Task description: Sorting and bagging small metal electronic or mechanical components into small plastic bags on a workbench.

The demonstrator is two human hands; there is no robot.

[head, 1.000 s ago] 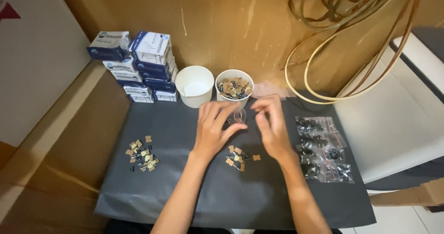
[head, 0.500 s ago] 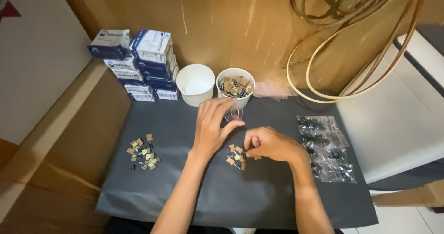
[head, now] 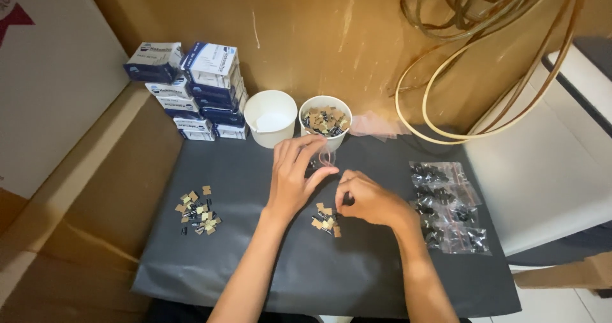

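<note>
My left hand [head: 294, 177] holds a small clear plastic bag [head: 324, 160] upright by its top edge, just in front of a white cup [head: 326, 120] filled with small tan and black parts. My right hand [head: 368, 198] is lower and to the right, its fingers pinched on a small dark part right above a little pile of tan and black parts [head: 325, 220] on the dark grey mat [head: 319, 272]. A second, larger pile of the same parts [head: 197, 211] lies on the mat to the left.
An empty white cup [head: 270, 117] stands beside the filled one. Stacked blue and white boxes [head: 194, 87] sit at the back left. Several filled clear bags [head: 449, 205] lie at the right. Coiled tan hose [head: 484, 55] leans on the brown wall; a white surface [head: 548, 170] is at right.
My right hand has dropped from the bag down to the small pile in the middle and pinched a part. My left hand has stayed put with the bag.
</note>
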